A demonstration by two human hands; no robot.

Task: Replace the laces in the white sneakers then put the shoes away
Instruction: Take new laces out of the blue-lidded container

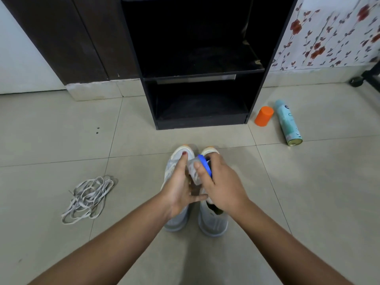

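Near the dark shelf unit (197,120), on the floor (308,192), the white sneakers (213,223) stood side by side. Above them my right hand (222,186) curled its fingers round the blue lid (205,163) of a clear container (194,171), with my left hand (178,186) laying straight fingers against it. Loose laces (88,199) lay well to the left.

Laces (89,199) left of sneakers (213,221), before shelf (201,79).

Glossy floor tiles (308,192), matt dark wood-look shelf (267,58), smooth orange plastic cap (263,116), knit-cloth sneakers (213,223).
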